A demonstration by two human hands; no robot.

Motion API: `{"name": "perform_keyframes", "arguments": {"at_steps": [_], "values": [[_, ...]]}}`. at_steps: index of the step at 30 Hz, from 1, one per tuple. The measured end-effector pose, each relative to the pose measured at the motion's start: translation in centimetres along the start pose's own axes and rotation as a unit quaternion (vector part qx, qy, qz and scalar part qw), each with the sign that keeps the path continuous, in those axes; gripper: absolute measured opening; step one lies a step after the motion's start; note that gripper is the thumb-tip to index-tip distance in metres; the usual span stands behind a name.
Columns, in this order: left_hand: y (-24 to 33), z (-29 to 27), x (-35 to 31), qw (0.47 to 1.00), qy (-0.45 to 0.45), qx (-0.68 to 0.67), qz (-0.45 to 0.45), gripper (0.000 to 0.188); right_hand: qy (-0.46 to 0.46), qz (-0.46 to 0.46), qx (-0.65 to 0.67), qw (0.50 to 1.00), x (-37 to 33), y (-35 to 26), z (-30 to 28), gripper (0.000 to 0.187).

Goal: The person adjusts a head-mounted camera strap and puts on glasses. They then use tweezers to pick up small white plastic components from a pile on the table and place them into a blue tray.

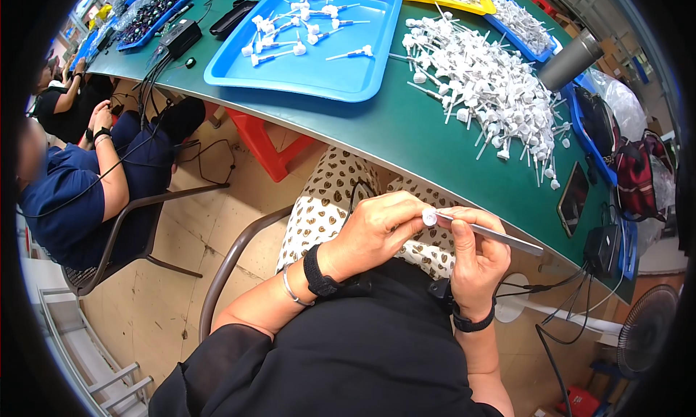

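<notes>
Left hand (380, 225) pinches white piece (429, 217); right hand (478, 261) holds metal strip (515, 242). Seems early: few in blue tray (312, 76), left; large heap (482, 84) on desk (413, 142), right.

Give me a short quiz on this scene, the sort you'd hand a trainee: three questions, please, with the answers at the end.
1. True or false: the left hand pinches a small white plastic-looking piece with a round face.

2. Which has the flat, narrow grey strip in its grip?
A) the left hand
B) the right hand
C) neither

3. Fill in the colour: the big heap of small white plastic-looking pieces lies directly on the smooth ____ tabletop.

Key: 1. True; 2. B; 3. green.
</notes>
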State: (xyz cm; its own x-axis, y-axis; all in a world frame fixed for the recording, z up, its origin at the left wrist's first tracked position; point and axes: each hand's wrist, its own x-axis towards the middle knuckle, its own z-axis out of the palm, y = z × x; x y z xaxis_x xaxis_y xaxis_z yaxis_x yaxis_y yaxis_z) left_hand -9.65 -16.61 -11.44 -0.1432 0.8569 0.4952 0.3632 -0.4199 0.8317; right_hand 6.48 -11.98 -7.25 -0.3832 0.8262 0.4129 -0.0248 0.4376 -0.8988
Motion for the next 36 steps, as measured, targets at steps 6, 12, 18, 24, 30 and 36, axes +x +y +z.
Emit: {"name": "perform_keyframes", "arguments": {"at_steps": [6, 12, 18, 24, 30, 36], "values": [[-0.07, 0.1, -0.03, 1.0, 0.001, -0.001, 0.009, 0.017, -0.017, -0.02, -0.047, 0.999, -0.08, 0.21, -0.37, 0.008], [0.0, 0.13, -0.05, 1.0, -0.002, 0.006, 0.001, 0.017, 0.0, -0.011, -0.011, 1.0, -0.18, 0.28, -0.16, 0.008], [0.22, 0.01, 0.16, 1.0, 0.0, 0.012, 0.001, 0.016, 0.012, 0.003, 0.012, 1.0, -0.28, 0.2, 0.02, 0.01], [0.01, -0.02, 0.01, 1.0, 0.0, 0.013, 0.007, 0.017, 0.007, -0.028, -0.038, 0.999, -0.24, 0.47, -0.06, 0.01], [0.04, -0.05, 0.0, 1.0, -0.006, 0.012, 0.008, 0.018, 0.006, -0.022, -0.042, 0.999, -0.11, 0.31, -0.11, 0.009], [-0.2, 0.01, -0.03, 1.0, -0.011, 0.01, 0.017, 0.017, -0.013, -0.048, -0.06, 0.997, 0.15, 0.45, -0.23, 0.007]]}}
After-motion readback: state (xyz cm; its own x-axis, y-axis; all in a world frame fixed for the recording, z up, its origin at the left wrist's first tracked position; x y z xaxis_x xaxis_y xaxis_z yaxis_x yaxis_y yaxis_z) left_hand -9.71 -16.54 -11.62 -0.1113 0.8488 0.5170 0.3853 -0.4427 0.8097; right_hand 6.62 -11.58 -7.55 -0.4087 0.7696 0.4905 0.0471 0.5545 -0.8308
